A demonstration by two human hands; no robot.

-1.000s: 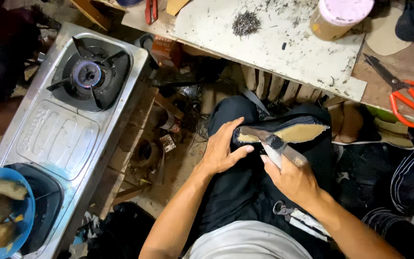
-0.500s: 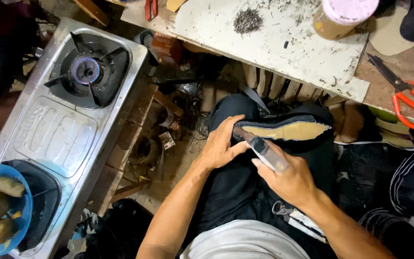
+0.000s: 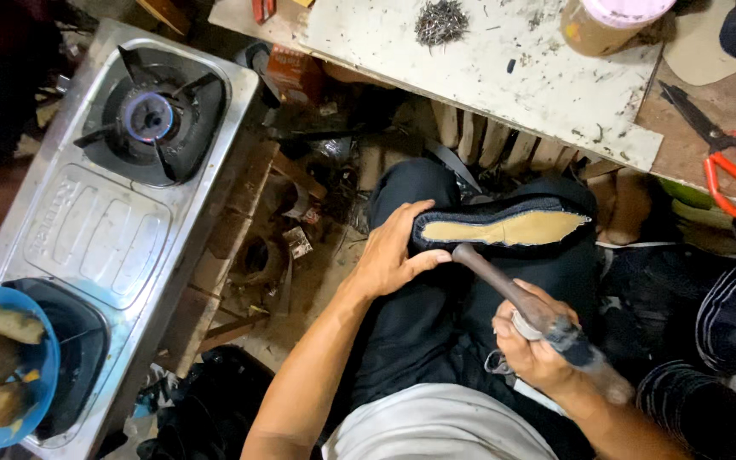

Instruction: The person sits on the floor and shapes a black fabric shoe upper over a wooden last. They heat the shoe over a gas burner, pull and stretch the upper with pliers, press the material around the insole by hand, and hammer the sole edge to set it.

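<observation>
On the seated person's lap lies an upturned dark shoe, tan insole bare and no outer sole fitted, its heel clasped by the left hand while the right hand grips a hammer touching its edge.

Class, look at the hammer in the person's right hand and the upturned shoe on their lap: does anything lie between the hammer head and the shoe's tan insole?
Nothing visible does. The hammer, gripped by the right hand, has its head at the shoe's lower edge, beside the left hand's thumb, which steadies the heel end. The tan insole lies uncovered.
</observation>
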